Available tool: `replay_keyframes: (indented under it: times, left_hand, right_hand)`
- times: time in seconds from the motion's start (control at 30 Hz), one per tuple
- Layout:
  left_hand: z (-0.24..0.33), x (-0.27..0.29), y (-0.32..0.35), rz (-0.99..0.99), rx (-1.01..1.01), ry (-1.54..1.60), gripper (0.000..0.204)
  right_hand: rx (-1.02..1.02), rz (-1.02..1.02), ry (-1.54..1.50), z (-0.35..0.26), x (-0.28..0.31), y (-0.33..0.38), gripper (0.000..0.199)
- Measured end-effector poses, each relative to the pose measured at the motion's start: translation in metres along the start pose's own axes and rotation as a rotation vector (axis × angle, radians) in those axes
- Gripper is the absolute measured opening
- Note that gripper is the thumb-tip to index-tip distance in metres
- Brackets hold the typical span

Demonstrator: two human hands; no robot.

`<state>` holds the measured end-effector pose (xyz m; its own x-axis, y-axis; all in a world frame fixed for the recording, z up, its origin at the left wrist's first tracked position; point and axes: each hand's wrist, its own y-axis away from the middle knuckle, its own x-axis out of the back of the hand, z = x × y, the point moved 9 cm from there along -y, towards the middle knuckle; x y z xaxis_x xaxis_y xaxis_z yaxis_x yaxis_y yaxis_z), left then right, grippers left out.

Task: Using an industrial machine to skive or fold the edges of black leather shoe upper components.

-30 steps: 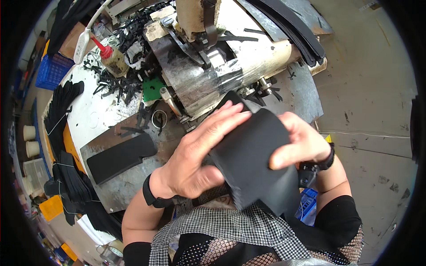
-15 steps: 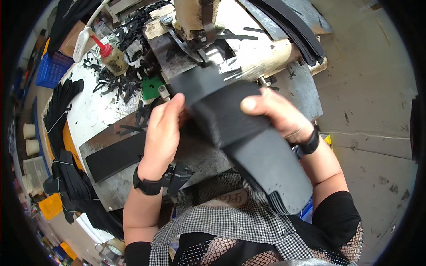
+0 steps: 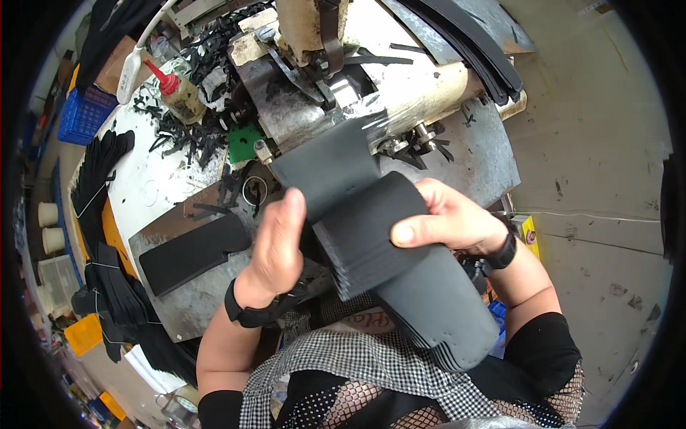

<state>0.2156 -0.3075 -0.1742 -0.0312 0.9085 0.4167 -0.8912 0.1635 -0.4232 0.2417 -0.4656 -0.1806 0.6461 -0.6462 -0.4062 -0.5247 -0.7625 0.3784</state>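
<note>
A stack of black flat pieces (image 3: 368,232), like shoe-upper cuttings, is held tilted in front of me. My right hand (image 3: 446,218) grips its right side, thumb pressed on top and the other fingers hidden beneath. One wide piece (image 3: 329,168) juts out at the far end towards the machine. The lower pieces fan out at the near end, their rounded tips (image 3: 457,343) over my apron. Beside the stack's left edge stands my left hand (image 3: 275,247), open and on edge with its visible fingers straight. Whether it touches the stack is hard to see.
A worn machine (image 3: 307,43) stands just beyond the stack. Black scraps (image 3: 189,136) and a red-capped bottle (image 3: 179,93) lie to its left. Another black piece (image 3: 196,254) rests on the metal plate at left. Tied black bundles (image 3: 107,279) line the table's left edge; long strips (image 3: 471,50) lie far right.
The stack has come nearer to me and down, away from the machine. My left hand has dropped slightly along with it, and my right hand keeps its grip.
</note>
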Motion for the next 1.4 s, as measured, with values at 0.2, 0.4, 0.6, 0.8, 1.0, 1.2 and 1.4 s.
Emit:
replay_keyframes:
  times: [0.2, 0.4, 0.6, 0.8, 1.0, 1.2, 1.4]
  left_hand:
    - [-0.077, 0.015, 0.035, 0.284, 0.799, 0.446, 0.030]
    - [-0.052, -0.009, -0.015, 0.115, 0.678, 0.766, 0.033]
    - [-0.012, 0.001, -0.031, -0.030, 0.438, 0.430, 0.017]
    - [-0.032, -0.011, 0.025, -0.073, 0.693, 0.550, 0.017]
    - [-0.106, -0.042, 0.088, 0.030, 1.112, 0.878, 0.030]
    - [-0.115, -0.058, 0.081, 0.019, 0.986, 1.013, 0.037]
    - [-0.120, -0.062, 0.078, -0.018, 0.992, 1.012, 0.035]
  right_hand:
    - [-0.050, 0.019, -0.195, 0.013, -0.001, -0.028, 0.032]
    - [-0.011, 0.264, -0.052, -0.025, 0.032, -0.014, 0.037]
    - [0.126, 0.379, 0.029, -0.054, 0.045, 0.037, 0.030]
    - [0.087, 0.114, 0.103, -0.023, 0.021, 0.036, 0.027]
    - [-0.089, 0.190, -0.068, 0.018, 0.031, 0.040, 0.029]
    - [-0.051, 0.279, -0.088, 0.023, 0.038, 0.051, 0.029]
    - [-0.041, 0.239, -0.099, 0.025, 0.037, 0.054, 0.029]
